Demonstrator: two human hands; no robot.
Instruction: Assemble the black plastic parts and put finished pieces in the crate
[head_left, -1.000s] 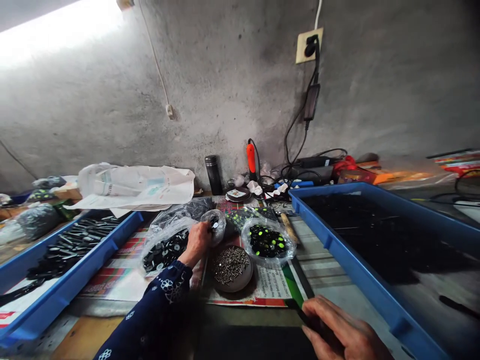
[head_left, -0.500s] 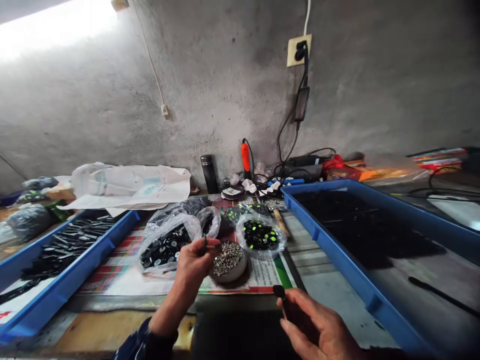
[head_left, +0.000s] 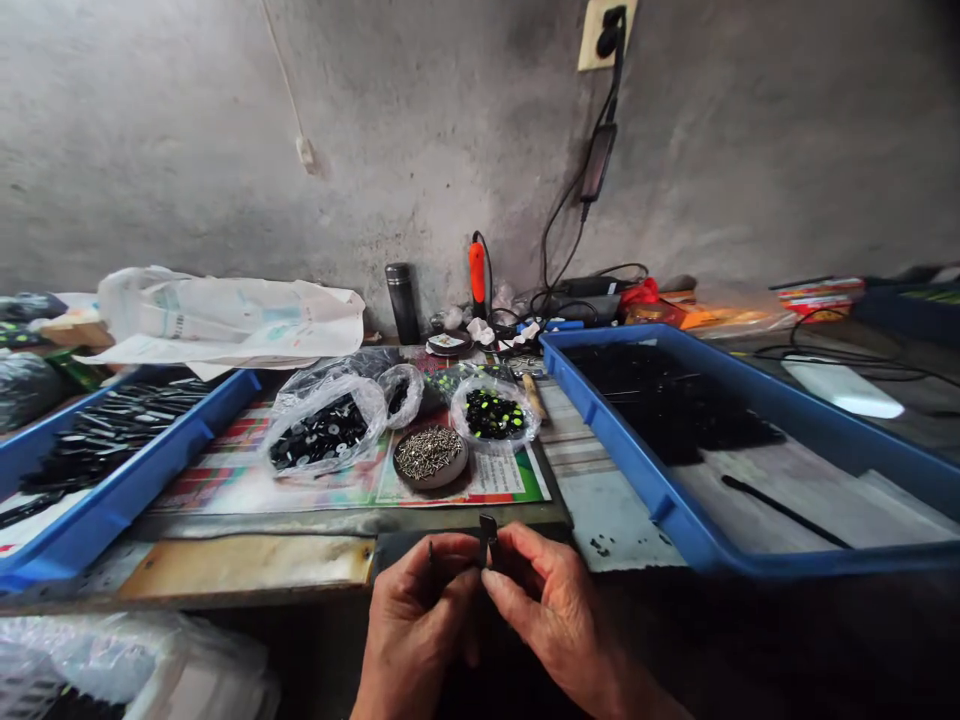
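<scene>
My left hand (head_left: pixel 424 610) and my right hand (head_left: pixel 551 600) meet in front of the table's near edge. In my right hand's pinch stands a slim black part with a flat, squared head (head_left: pixel 488 527). My left fingertips are closed right beside it, perhaps touching it. A small dark piece (head_left: pixel 430 551) pokes up between the left fingers; the rest of it is hidden. Beyond the hands sits a round dish (head_left: pixel 448 474) heaped with small metal screws (head_left: pixel 427 452). Around it are a plastic bag of black parts (head_left: pixel 319 432) and another of black and bright-green pieces (head_left: pixel 495 412).
A blue tray (head_left: pixel 225 415) of long black parts lies left. A larger blue tray (head_left: pixel 637 470) at right holds dark parts and one separate black strip (head_left: pixel 784 510). Toward the wall stand a black flask (head_left: pixel 403 305) and an orange-handled tool (head_left: pixel 477 270) with cables.
My left hand has come away from the screw dish, down and right, to meet my right hand. The right hand moved left with its black part. The view has tilted downward.
</scene>
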